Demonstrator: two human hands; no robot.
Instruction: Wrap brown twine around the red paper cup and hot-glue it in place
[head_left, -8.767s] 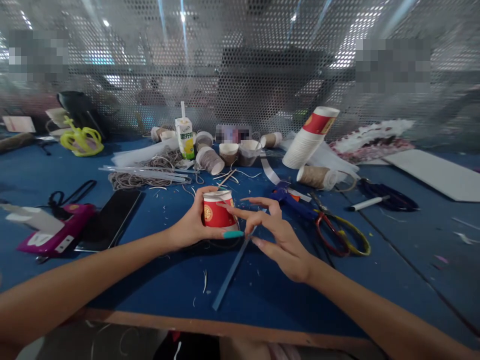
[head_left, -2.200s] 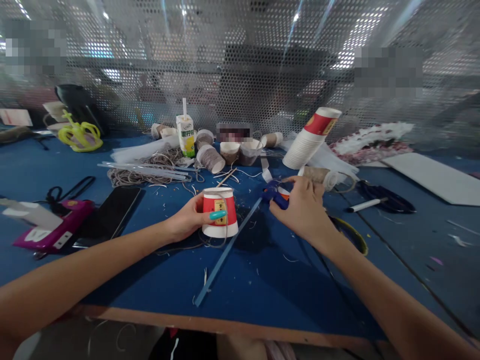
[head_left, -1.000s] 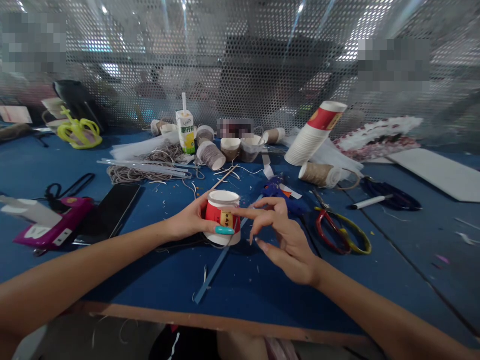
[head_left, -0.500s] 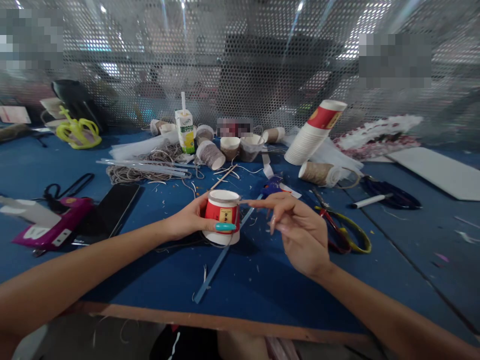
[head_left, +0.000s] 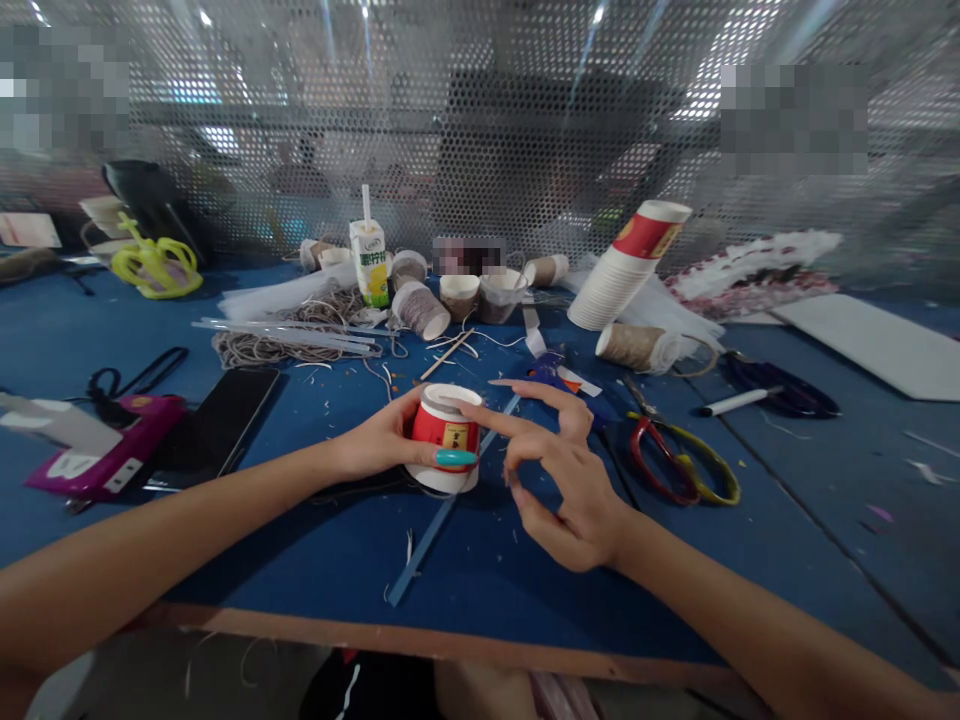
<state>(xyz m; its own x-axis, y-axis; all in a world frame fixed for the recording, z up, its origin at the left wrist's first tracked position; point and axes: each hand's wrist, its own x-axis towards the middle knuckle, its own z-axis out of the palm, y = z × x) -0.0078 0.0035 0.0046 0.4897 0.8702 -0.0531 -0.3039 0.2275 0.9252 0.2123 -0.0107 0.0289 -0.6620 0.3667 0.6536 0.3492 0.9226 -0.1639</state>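
Note:
My left hand (head_left: 386,440) is wrapped round a red and white paper cup (head_left: 444,432), which stands upside down on the blue table. Grey cord runs round the cup's upper rim. My right hand (head_left: 566,470) is at the cup's right side, one finger reaching to the cord at the top edge, the other fingers spread and curled apart. Nothing shows in its grasp. A translucent glue stick (head_left: 424,555) lies on the table under and beside the cup. Behind my right hand is a blue glue gun (head_left: 547,368), partly hidden.
Scissors (head_left: 679,465) with red and yellow handles lie to the right, near a white marker (head_left: 742,402). A leaning stack of paper cups (head_left: 611,285), a drink carton (head_left: 370,265) and cord-wrapped cups (head_left: 421,310) stand behind. A phone (head_left: 225,425) and purple power strip (head_left: 120,450) are left.
My right hand has shifted left and opened its fingers, the index finger now reaching over the cup's top edge. My left hand stays round the cup, which has tilted slightly.

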